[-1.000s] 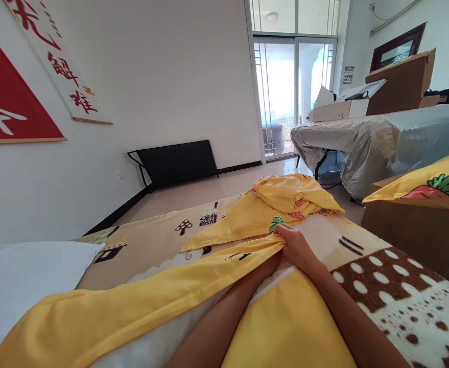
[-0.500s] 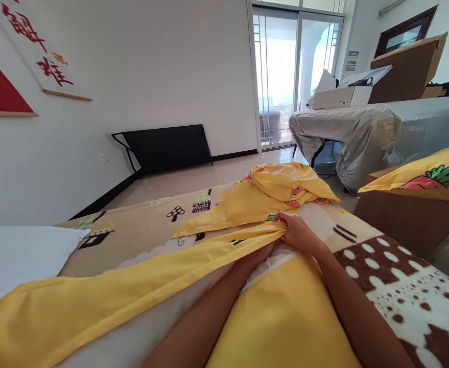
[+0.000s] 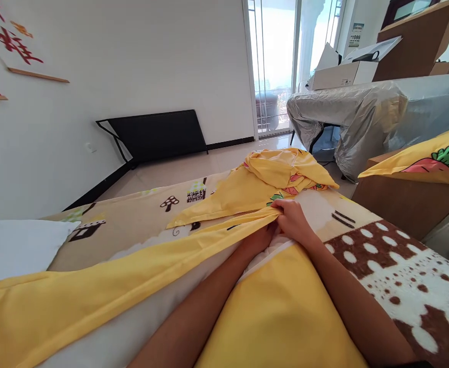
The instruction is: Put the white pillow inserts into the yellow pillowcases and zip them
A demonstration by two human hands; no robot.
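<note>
My right hand [image 3: 291, 220] is closed on the edge of a yellow cover [image 3: 132, 260], pinching it near the corner. The edge stretches in a long band from there to the lower left. Just below, my left hand [image 3: 264, 237] reaches into the cover's opening beside the right hand; its fingers are hidden by cloth and the other hand. White padding [image 3: 151, 296] shows between the yellow band and the yellow panel [image 3: 278, 312] in front of me. Beyond my hands, a crumpled yellow cloth [image 3: 258, 184] with a carrot print lies on the bed.
A patterned blanket [image 3: 362, 245] covers the bed. At the left rests a white pillow [image 3: 21, 245]. Yellow carrot-print fabric [image 3: 427, 158] sits on a brown box [image 3: 396, 204] at the right. Behind it stands a plastic-covered table [image 3: 362, 112] bearing boxes.
The view has tipped down a little, so the room appears higher in the picture. My right hand keeps its grip on the cover's edge, and both hands have barely moved.
</note>
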